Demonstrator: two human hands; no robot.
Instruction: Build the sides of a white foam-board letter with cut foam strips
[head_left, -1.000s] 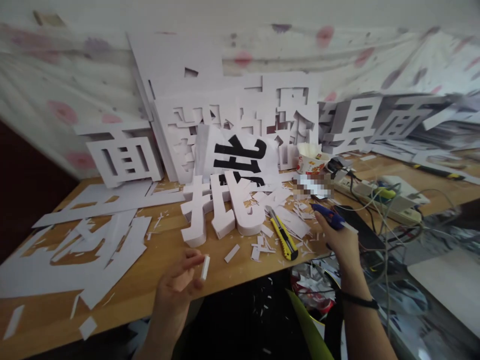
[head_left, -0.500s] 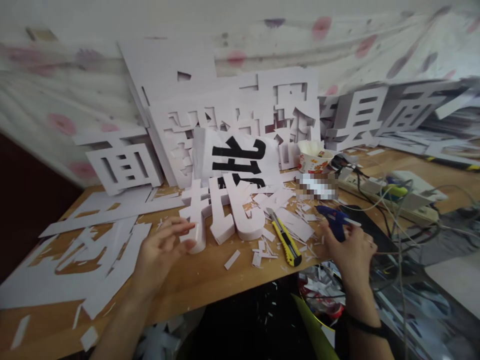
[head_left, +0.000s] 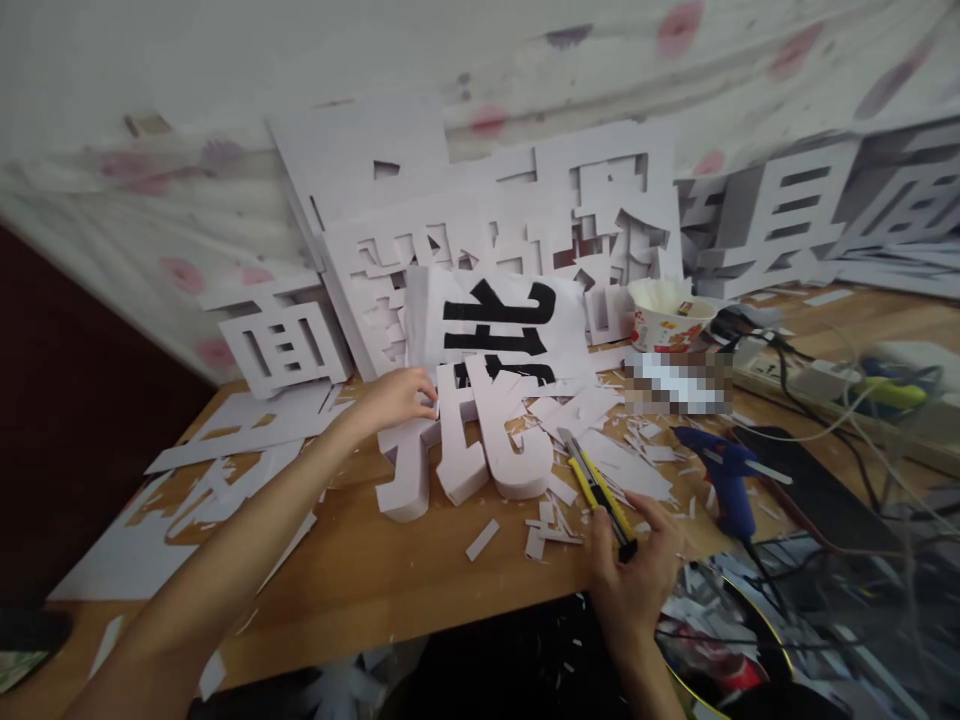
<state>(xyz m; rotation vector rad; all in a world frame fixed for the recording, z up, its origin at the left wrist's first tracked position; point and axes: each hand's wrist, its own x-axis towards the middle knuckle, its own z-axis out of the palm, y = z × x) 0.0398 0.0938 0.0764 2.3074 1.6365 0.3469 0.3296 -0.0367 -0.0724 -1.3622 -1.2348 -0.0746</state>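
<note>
A white three-dimensional foam character (head_left: 463, 458) stands in separate parts near the front of the wooden table. My left hand (head_left: 405, 395) is closed at the top of its left part, its curled fingers partly hiding that piece. On my other side, my right hand (head_left: 637, 560) has thumb and fingers on either side of the yellow and black utility knife (head_left: 592, 480). The knife's blade end points away from me, towards the paper scraps. To the right of this hand a blue glue gun (head_left: 724, 475) rests on the table, untouched.
Behind the character is a sheet with a printed black character (head_left: 499, 320). Cut-out white boards (head_left: 360, 200) lean at the back. A paper bowl (head_left: 667, 325), a dark phone-like slab (head_left: 817, 490) and a cabled power strip (head_left: 795, 375) occupy the right. A scrap bin (head_left: 776, 640) is below the edge.
My right hand has let go of the glue gun, now on the table, and moved left to the utility knife. My left hand has shifted up to the character's left part. The view has shifted.
</note>
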